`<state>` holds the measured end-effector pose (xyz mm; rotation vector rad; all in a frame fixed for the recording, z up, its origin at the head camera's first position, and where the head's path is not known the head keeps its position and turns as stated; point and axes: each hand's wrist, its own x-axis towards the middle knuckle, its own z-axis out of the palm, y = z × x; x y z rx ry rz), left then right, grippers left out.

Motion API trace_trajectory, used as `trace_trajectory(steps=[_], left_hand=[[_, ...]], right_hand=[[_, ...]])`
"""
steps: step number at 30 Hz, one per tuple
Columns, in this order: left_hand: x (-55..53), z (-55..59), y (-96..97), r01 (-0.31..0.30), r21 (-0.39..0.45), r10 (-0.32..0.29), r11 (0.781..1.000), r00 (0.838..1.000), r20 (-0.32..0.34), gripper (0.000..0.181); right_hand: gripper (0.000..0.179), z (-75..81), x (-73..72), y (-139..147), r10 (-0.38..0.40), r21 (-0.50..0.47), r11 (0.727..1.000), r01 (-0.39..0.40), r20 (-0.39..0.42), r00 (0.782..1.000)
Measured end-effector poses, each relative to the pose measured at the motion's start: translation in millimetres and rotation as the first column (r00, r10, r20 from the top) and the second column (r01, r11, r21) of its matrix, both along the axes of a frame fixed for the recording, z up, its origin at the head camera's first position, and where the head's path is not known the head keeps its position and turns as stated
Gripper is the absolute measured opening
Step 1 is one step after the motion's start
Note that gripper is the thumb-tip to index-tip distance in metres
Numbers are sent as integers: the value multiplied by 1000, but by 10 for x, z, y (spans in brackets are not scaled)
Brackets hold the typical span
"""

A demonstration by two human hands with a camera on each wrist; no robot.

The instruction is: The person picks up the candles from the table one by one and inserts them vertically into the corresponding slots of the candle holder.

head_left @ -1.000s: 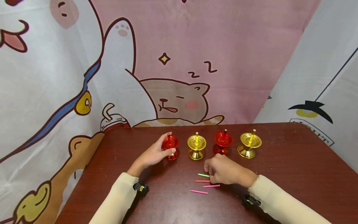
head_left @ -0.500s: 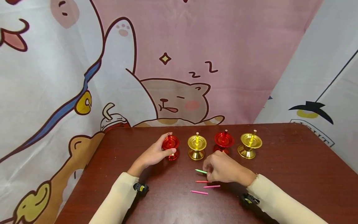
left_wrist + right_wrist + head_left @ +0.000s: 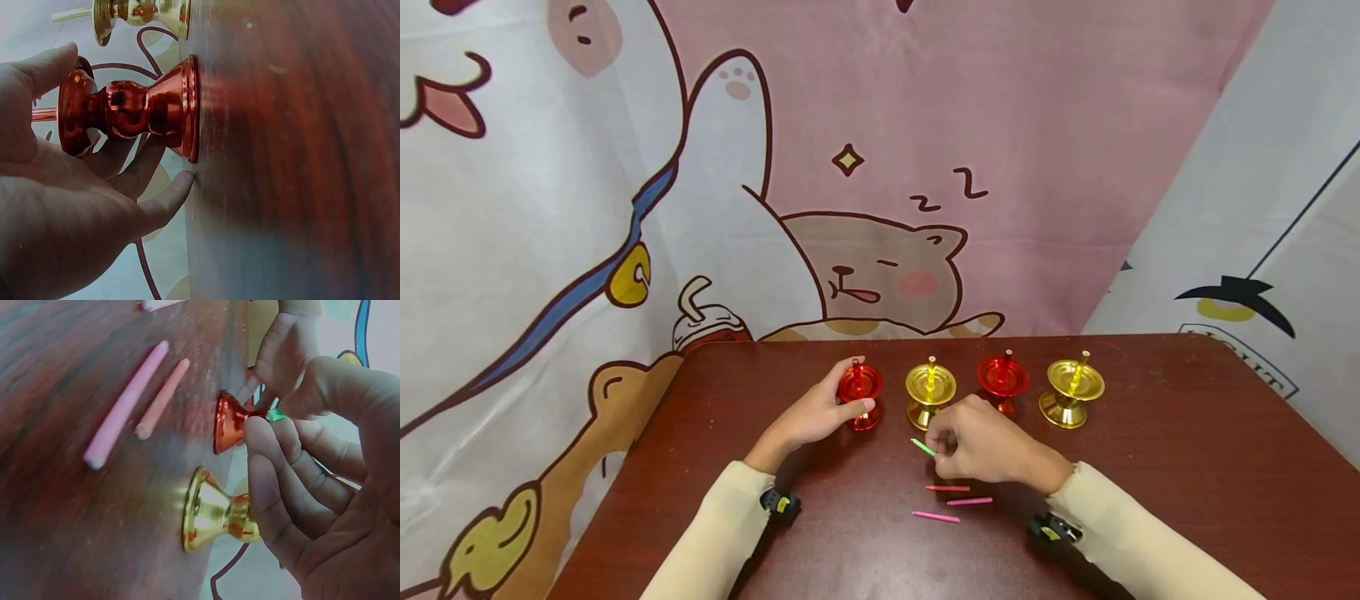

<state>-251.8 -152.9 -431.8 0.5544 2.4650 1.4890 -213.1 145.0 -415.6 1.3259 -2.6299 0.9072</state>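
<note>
In the right hand (image 3: 985,442), a green stick (image 3: 922,447) is pinched between thumb and fingertips, nearly closed. It has just been carried leftward, so the gap to the red holder (image 3: 862,392), gripped ahead-left by the left hand (image 3: 808,417), seems narrowed. Nearer than the pinch, a red stick (image 3: 947,488) and two pink sticks (image 3: 936,517) are left lying.

grn candle (image 3: 922,447) | slanted, pinched R hand (image 3: 976,442) | red holder (image 3: 128,111) | upright, L hand (image 3: 816,411) grip
</note>
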Motion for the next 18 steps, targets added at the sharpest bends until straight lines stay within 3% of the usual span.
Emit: trace_trajectory(steps=[18], left_hand=[[5,11,16,5,12,-5,1000,1000,1,76]], right_hand=[[20,143,-90,-233,-34,-110,993,30,-35,999]])
